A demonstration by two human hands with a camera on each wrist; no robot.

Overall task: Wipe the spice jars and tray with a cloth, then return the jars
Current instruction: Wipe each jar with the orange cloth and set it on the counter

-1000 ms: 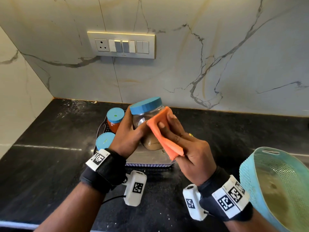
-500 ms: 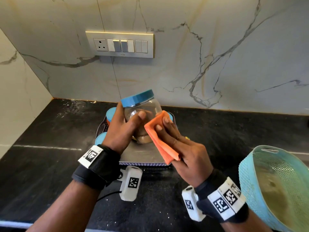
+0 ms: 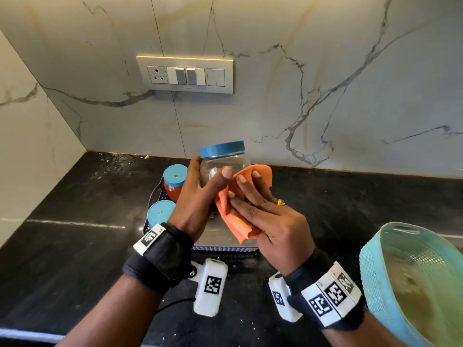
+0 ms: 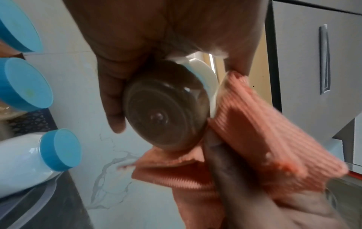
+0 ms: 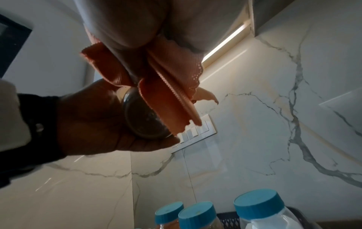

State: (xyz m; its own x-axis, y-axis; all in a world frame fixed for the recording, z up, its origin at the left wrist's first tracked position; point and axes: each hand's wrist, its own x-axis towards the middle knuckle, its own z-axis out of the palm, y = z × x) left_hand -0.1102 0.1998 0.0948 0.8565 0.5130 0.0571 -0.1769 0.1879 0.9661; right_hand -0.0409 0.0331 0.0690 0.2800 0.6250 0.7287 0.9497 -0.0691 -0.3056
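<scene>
A clear spice jar (image 3: 223,164) with a blue lid is lifted above the dark tray (image 3: 220,240), and my left hand (image 3: 200,194) grips it around the body. My right hand (image 3: 260,209) holds an orange cloth (image 3: 235,216) and presses it against the jar's right side. From the left wrist view the jar's round base (image 4: 164,105) shows, with the cloth (image 4: 264,131) against it. The right wrist view shows the cloth (image 5: 166,86) draped over the jar (image 5: 145,122). Two blue-lidded jars (image 3: 175,180) (image 3: 160,212) stand on the tray's left side.
A turquoise plastic basket (image 3: 413,284) sits at the right on the black counter (image 3: 75,221). A switch panel (image 3: 185,75) is on the marble wall behind. The right wrist view shows three blue-lidded jars (image 5: 260,207) on the tray below.
The jar has turned more upright in my left hand. My right hand has slid the cloth lower along the jar's right side.
</scene>
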